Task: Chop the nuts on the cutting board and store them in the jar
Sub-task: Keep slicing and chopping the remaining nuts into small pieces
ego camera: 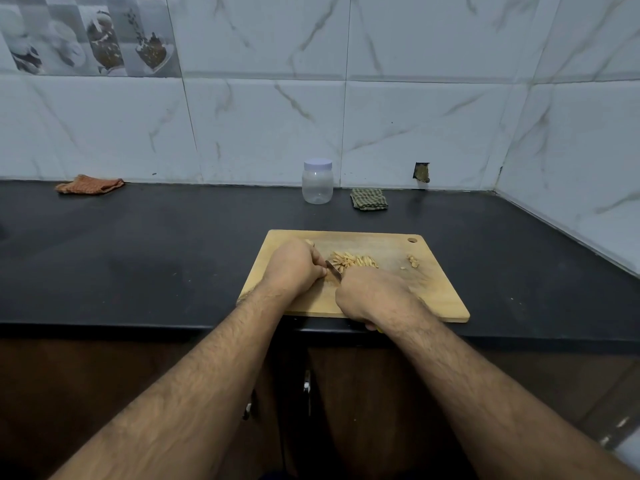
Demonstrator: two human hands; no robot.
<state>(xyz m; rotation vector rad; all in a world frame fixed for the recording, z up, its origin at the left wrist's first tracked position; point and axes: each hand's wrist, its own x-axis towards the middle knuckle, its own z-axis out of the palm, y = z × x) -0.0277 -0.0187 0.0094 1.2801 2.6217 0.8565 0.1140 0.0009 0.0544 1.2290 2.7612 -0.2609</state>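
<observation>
Risk of nicking left hand (294,268), curled on a nut beside knife (334,273) gripped by right hand (372,296), scattering slivers (353,262) off board (436,292).

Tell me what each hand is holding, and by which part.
Right hand grips the knife by its handle; left hand seems to pinch a nut, hidden under its fingers.

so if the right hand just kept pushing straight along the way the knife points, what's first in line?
Most likely the left hand: the knife held by the right hand points up-left at its curled fingers. Depth is unclear; the nut pile lies just right of that line.
</observation>
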